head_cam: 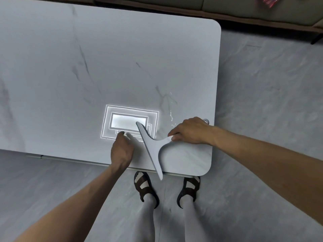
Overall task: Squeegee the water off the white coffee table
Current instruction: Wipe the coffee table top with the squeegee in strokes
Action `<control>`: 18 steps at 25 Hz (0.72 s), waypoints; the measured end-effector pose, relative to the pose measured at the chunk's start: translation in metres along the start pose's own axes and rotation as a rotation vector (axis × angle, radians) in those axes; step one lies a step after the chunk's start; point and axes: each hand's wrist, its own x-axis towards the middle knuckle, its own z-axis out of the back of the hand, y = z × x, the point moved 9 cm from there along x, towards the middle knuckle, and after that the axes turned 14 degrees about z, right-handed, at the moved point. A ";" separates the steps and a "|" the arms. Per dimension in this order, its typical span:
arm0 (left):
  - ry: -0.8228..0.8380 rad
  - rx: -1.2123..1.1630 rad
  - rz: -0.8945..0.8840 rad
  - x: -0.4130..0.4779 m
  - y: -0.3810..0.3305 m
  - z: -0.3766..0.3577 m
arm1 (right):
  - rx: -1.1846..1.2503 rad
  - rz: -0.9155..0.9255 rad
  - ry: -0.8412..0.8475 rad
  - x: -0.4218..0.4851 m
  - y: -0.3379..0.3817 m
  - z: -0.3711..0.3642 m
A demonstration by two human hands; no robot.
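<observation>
Right hand point(190, 131) grips the handle of the white T-shaped plastic squeegee point(152, 147), its blade diagonal on the white grey-veined coffee table point(122, 67) at the near right corner, tip past the edge. Left hand point(122, 147) lies open, fingers flat beside the blade. Thin water streak point(171, 116) just beyond the right hand; grey floor point(262, 102) all round.

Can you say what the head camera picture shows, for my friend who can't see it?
A person's right hand holds a white squeegee on a white coffee table, its blade slanting past the near edge. The left hand rests on the table beside it, and small water streaks glint beyond the right hand.
</observation>
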 end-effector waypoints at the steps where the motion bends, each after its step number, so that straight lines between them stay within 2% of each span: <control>1: 0.009 -0.021 0.002 0.000 -0.002 -0.002 | 0.012 -0.008 -0.038 0.004 -0.004 -0.001; 4: 0.025 -0.014 -0.064 -0.006 -0.021 -0.015 | -0.004 -0.036 -0.129 0.003 -0.025 0.006; 6: 0.064 0.041 -0.187 -0.018 -0.042 -0.030 | 0.000 -0.065 -0.181 -0.008 -0.044 0.011; 9: 0.130 0.193 -0.343 -0.035 -0.069 -0.054 | 0.011 -0.133 -0.253 -0.040 -0.076 0.009; 12: 0.164 0.381 -0.365 -0.049 -0.084 -0.080 | 0.025 -0.219 -0.316 -0.081 -0.109 -0.003; 14: 0.173 0.510 -0.452 -0.067 -0.095 -0.096 | 0.039 -0.278 -0.320 -0.108 -0.128 -0.011; 18: 0.110 0.661 -0.590 -0.072 -0.111 -0.118 | 0.017 -0.364 -0.329 -0.152 -0.166 -0.008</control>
